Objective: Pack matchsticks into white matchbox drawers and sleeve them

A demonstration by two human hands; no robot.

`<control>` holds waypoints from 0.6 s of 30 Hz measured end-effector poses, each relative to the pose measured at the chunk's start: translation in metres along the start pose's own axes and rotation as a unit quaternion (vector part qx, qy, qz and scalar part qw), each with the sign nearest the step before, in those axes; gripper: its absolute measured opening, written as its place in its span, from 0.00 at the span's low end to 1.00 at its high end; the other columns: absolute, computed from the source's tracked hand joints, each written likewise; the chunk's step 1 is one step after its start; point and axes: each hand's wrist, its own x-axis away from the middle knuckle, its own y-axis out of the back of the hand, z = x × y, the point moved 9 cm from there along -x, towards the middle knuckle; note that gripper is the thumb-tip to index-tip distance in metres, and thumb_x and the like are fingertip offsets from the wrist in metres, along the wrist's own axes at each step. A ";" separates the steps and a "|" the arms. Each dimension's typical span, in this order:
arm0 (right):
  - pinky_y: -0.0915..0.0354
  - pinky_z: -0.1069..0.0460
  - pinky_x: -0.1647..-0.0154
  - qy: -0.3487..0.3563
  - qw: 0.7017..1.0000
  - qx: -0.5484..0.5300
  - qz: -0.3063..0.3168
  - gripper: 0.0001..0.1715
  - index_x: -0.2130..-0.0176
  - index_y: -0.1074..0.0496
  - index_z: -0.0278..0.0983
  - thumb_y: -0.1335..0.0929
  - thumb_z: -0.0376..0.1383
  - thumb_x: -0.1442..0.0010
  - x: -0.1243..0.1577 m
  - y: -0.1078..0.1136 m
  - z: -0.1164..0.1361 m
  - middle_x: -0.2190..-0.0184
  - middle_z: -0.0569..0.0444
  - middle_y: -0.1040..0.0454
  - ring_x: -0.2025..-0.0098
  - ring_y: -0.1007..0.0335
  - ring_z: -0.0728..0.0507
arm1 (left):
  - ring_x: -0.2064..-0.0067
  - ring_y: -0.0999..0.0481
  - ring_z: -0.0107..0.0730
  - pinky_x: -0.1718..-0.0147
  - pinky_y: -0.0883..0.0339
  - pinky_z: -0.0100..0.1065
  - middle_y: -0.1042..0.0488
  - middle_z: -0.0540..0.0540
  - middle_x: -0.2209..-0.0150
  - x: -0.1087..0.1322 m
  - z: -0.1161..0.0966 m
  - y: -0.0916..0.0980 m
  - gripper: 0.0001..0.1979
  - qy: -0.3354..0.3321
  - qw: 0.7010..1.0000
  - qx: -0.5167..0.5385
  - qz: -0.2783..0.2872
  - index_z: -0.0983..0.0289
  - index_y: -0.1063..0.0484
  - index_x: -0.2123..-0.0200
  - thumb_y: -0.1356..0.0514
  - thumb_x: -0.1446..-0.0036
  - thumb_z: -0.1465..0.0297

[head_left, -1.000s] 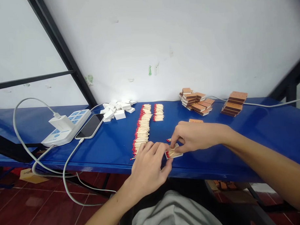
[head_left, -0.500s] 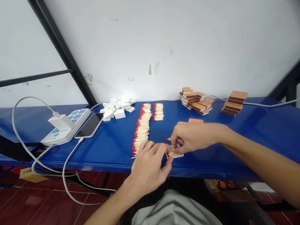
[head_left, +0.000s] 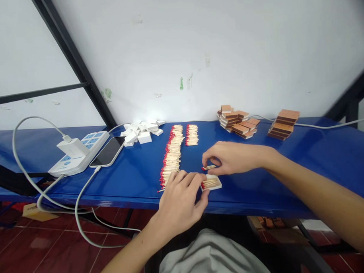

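My left hand (head_left: 184,196) grips a small white matchbox tray (head_left: 217,186) at its left end, between thumb and fingers. Red-headed matches (head_left: 210,183) lie in the tray, heads to the left. Just behind it, my right hand (head_left: 223,158) is closed with its fingertips around a few loose matches (head_left: 209,167) low over the blue table. A long row of matches (head_left: 172,152) runs away from me beside my left hand. Farther back is a shorter row of matches (head_left: 192,135).
White matchbox trays (head_left: 143,132) are heaped at the back left. Brown matchbox sleeves (head_left: 238,120) are piled at the back right, beside a leaning stack of matchboxes (head_left: 284,125). A phone (head_left: 107,152), a power strip (head_left: 78,156) and cables occupy the left of the blue table (head_left: 127,190).
My right hand has moved from inside the tray back and up to the loose matches behind it. The tray's matches are now uncovered. My left hand stays on the tray.
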 end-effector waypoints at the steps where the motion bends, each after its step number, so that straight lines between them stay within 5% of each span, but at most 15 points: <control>1: 0.46 0.54 0.69 0.001 1.000 -0.005 0.002 0.16 0.58 0.22 0.38 0.33 0.43 0.41 0.000 -0.001 -0.003 0.72 0.55 0.27 0.70 0.35 0.48 | 0.55 0.31 0.42 0.55 0.40 0.44 0.24 0.52 0.54 0.000 -0.001 0.000 0.08 -0.004 1.000 -0.006 0.005 0.59 0.33 0.53 0.46 0.34 0.68; 6: 0.45 0.54 0.70 -0.015 1.000 -0.005 0.003 0.20 0.58 0.22 0.37 0.34 0.48 0.39 -0.002 -0.001 -0.016 0.71 0.53 0.26 0.72 0.35 0.47 | 0.54 0.32 0.42 0.53 0.40 0.46 0.26 0.53 0.50 0.001 -0.004 -0.003 0.11 -0.022 0.999 -0.022 0.029 0.58 0.31 0.50 0.49 0.32 0.69; 18: 0.48 0.54 0.74 -0.078 0.995 0.004 0.064 0.12 0.68 0.23 0.35 0.33 0.39 0.47 -0.001 -0.012 -0.030 0.77 0.56 0.27 0.76 0.38 0.49 | 0.54 0.30 0.42 0.54 0.39 0.46 0.24 0.55 0.51 0.001 -0.006 0.000 0.12 -0.033 0.998 -0.053 -0.006 0.60 0.30 0.49 0.47 0.32 0.67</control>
